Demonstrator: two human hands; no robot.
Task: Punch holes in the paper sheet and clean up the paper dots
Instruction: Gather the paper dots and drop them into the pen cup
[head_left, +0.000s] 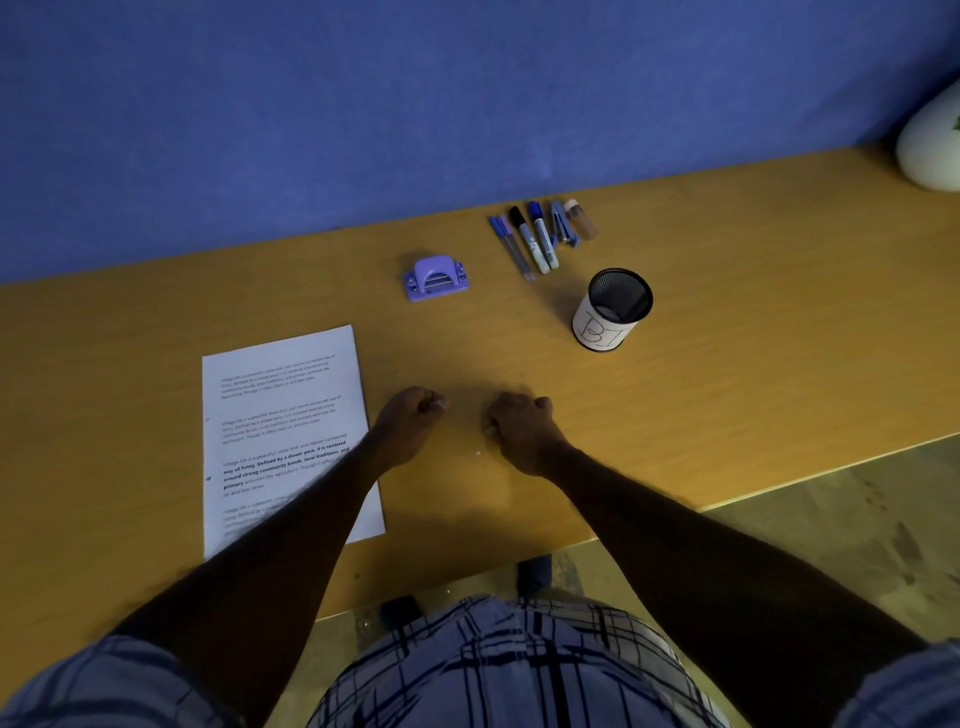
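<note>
Here the printed paper sheet lies flat on the worktop, under the left forearm. One white paper dot sits between the curled left hand and right hand; whether either holds anything is unclear. The purple hole punch stands well beyond.

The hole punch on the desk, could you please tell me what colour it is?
The plastic hole punch is light purple, clearest in the head view.

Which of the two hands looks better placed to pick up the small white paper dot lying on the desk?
Probably the right hand: the paper dot lies just beside it, nearer than the left hand, though both are curled.
</note>
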